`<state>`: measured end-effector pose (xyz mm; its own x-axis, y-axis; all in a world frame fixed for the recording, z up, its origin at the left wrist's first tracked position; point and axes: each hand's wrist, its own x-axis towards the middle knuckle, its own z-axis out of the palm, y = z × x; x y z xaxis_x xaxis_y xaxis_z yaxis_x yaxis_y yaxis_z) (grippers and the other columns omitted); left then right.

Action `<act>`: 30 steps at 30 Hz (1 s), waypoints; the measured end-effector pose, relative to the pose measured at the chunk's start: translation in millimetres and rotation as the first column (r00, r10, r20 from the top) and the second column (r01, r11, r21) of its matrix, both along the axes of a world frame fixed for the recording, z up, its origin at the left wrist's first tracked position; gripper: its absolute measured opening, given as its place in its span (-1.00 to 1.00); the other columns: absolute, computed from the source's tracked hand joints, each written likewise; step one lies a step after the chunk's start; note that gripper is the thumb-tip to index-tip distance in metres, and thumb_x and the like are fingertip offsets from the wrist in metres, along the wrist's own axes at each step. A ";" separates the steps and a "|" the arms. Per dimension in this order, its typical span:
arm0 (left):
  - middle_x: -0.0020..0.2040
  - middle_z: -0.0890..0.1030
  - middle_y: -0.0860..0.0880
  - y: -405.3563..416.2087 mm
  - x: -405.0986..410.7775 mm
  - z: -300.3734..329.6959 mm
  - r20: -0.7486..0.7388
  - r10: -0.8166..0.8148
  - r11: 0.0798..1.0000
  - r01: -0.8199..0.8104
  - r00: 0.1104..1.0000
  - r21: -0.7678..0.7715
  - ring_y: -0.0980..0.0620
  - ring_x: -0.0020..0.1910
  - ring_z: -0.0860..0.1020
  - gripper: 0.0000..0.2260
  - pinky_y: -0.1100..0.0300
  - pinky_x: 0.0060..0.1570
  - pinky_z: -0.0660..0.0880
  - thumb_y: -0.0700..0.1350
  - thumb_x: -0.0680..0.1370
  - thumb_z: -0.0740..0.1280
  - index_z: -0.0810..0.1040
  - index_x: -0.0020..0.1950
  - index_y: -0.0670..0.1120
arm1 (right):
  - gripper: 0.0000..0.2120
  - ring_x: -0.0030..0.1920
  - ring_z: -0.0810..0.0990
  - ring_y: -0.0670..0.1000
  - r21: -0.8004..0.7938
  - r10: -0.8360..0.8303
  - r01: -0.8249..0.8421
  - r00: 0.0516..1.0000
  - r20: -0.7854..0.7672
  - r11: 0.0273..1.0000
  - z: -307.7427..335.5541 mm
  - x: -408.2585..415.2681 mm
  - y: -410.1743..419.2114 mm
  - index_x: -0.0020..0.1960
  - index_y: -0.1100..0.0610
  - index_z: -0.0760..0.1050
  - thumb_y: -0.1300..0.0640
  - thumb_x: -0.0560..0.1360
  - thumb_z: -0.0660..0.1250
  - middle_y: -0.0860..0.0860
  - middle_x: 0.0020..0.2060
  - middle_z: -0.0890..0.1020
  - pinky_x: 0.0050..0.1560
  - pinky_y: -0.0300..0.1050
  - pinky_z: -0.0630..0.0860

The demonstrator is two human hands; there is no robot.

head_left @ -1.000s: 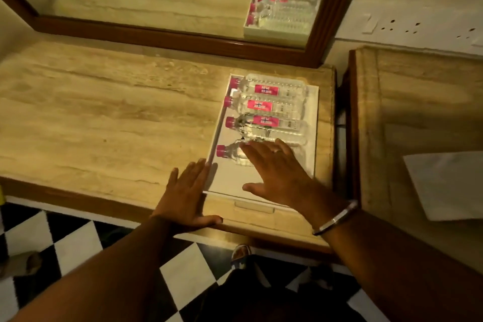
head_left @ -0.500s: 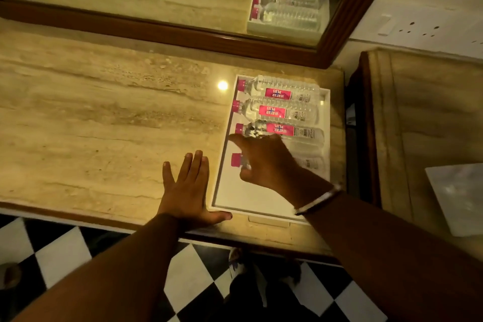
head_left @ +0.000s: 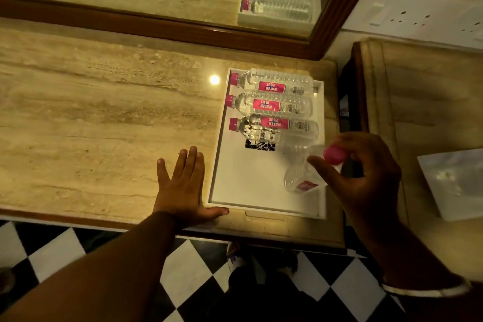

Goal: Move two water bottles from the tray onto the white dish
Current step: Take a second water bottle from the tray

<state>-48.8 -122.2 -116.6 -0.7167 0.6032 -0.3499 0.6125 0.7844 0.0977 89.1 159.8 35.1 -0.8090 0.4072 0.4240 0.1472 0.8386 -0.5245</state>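
A water bottle (head_left: 305, 176) is held up at the right of centre, gripped near its pink cap (head_left: 334, 155) by the right hand (head_left: 366, 178), whose fingers are curled in a pinch around the neck; the clear body hangs down and left of the hand, above the near right corner of the white tray (head_left: 261, 183). Whether its base touches the tray floor cannot be told. Three more bottles are seen lying on their sides in the far half of the tray, pink caps pointed to the left: the farthest bottle (head_left: 274, 82) near the back rim, the middle bottle (head_left: 271, 105) just beside it, and the nearest bottle (head_left: 274, 129) below that, with a dark printed square (head_left: 260, 144) showing on the tray floor at its edge. The left hand (head_left: 183, 185) is laid flat on the marble counter (head_left: 104, 125), fingers spread and holding nothing, thumb stretched along the tray's near left corner. At the right edge of the frame, on a separate lower surface, the white dish (head_left: 454, 185) is seen, well apart from the tray. The tray and bottles are doubled in the wood-framed mirror (head_left: 156, 29) across the top of the frame, and a checkered floor (head_left: 65, 248) is seen along the bottom.
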 end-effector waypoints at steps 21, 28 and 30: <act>0.61 -0.27 -0.18 45.1 7.8 63.1 0.004 -0.037 0.981 0.035 0.999 0.190 -0.19 0.59 -0.20 0.26 -0.40 0.48 -0.20 0.72 0.20 0.05 -0.34 0.59 -0.03 | -0.46 0.15 0.49 -0.32 -0.325 -0.055 -0.005 0.983 -0.173 0.946 32.9 83.3 14.0 0.23 -0.08 0.39 -0.01 0.32 0.53 -0.48 0.15 0.45 0.10 -0.43 0.41; 0.60 -0.31 -0.15 204.8 79.2 84.8 -0.046 -0.362 0.836 0.345 0.931 0.427 -0.13 0.56 -0.35 0.23 -0.36 0.49 -0.23 0.68 0.24 0.09 -0.31 0.60 -0.05 | -0.43 0.14 0.59 -0.09 -0.411 -0.163 0.082 0.972 -0.168 0.908 71.9 159.8 51.1 0.27 -0.03 0.42 0.01 0.33 0.55 -0.18 0.09 0.61 0.22 -0.08 0.47; 0.60 -0.32 -0.14 228.4 108.1 84.4 -0.002 -0.339 0.850 0.307 0.941 0.428 -0.12 0.56 -0.36 0.23 -0.38 0.49 -0.22 0.72 0.20 0.03 -0.40 0.56 0.01 | -0.37 0.16 0.50 -0.33 -0.318 -0.117 0.080 0.988 -0.098 0.945 87.6 175.7 66.4 0.22 0.23 0.48 -0.14 0.31 0.47 -0.43 0.11 0.52 0.20 -0.42 0.35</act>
<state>59.3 106.2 -32.2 -0.4391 0.8967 -0.0564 0.8029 0.4198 0.4231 264.9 226.2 122.8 -0.7118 0.6089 0.3501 0.1444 0.6146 -0.7755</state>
